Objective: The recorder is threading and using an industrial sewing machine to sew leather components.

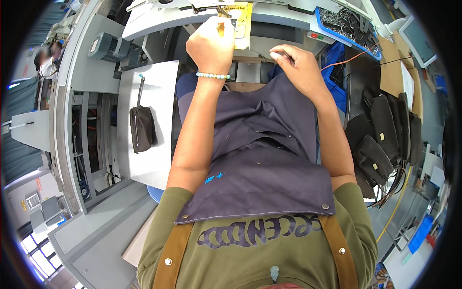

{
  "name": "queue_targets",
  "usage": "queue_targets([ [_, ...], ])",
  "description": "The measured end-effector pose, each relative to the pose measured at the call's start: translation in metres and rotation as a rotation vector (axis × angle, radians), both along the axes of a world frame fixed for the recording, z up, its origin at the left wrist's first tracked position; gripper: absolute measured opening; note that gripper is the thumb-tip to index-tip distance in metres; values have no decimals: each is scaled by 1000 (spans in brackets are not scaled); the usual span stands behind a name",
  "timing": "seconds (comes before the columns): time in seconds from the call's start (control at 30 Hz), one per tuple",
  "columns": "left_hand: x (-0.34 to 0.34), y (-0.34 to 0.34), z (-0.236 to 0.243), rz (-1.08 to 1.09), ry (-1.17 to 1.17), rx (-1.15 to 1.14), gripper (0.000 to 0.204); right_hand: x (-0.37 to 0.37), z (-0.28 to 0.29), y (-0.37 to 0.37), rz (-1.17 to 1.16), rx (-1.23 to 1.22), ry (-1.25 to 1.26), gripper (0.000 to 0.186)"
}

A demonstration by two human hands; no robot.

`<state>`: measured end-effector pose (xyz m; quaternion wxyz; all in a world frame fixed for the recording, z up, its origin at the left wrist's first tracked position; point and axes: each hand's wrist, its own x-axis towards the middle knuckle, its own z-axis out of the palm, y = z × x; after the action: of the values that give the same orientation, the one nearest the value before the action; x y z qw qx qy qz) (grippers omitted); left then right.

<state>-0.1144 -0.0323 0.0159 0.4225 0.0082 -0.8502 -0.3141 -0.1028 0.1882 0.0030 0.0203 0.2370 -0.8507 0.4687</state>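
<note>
My left hand (208, 43) is closed at the front edge of the white worktop (163, 24), over a yellow card (242, 33). Small dark metal parts (220, 10) show just above its fingers; what it grips is hidden. My right hand (296, 65) hangs right of the card, above my lap, fingers loosely bent and apart, holding nothing. A dark apron (260, 183) covers my lap. A black zippered pouch (142, 129) lies on a pale side surface (159, 82) to the left.
A blue tray (320, 17) of small metal pieces sits upper right, near a red-and-green switch (316, 36) and orange cable. Black pouches (385, 135) are piled at right. A grey motor (108, 47) and machine frames stand left, with a person (48, 65) beyond.
</note>
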Motion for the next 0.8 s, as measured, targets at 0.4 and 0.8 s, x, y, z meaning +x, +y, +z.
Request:
queue_targets([
  [0.4,2,4,5,26,-18,-54,10,3,1,6,-18,20,-82,22],
  [0.8,-1,2,8,12,-48,1,12,3,-2,6,-21,21,-99,22],
])
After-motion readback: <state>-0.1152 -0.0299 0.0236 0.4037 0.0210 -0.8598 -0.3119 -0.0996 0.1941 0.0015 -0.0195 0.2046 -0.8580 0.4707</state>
